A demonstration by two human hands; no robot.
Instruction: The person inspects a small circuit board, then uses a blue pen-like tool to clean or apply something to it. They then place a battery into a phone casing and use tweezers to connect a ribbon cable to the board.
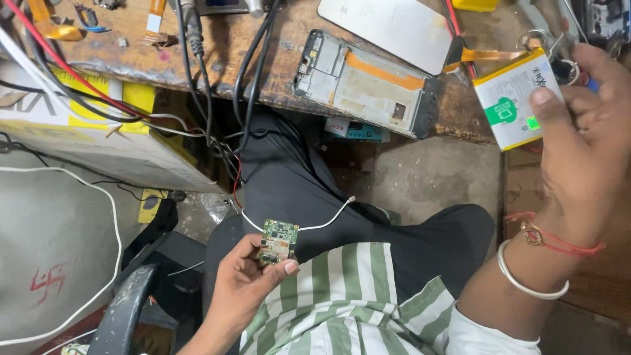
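Left hand [246,289] down low over the lap, fingers closed around a small green circuit board [279,240], pinched at its lower edge between thumb and fingertips, component side facing up toward the camera. Board roughly upright in the grip, short and squarish, top edge poking just past the fingertips. White cable [322,220] trailing across the dark trousers right behind it; can't tell if it's actually touching the board or just passing by.

Right hand [582,151] up high at the right edge of the worn wooden surface [118,56], fingers wrapped on a flat white battery pack [516,105] with a yellow rim and green label, thumb pressed on its face. Long axis of the pack running roughly up-down, tilted a little.

Key bit: opened phone chassis [361,85] lying on the surface between the two hands, long axis slanting left-to-right, orange strip across its middle. Sits up and right of the board, left of the battery. Right hand clearly nearer to it, battery just beside its right end. Silver back cover [394,26] lying above, black cables [253,66] draped off the front edge.
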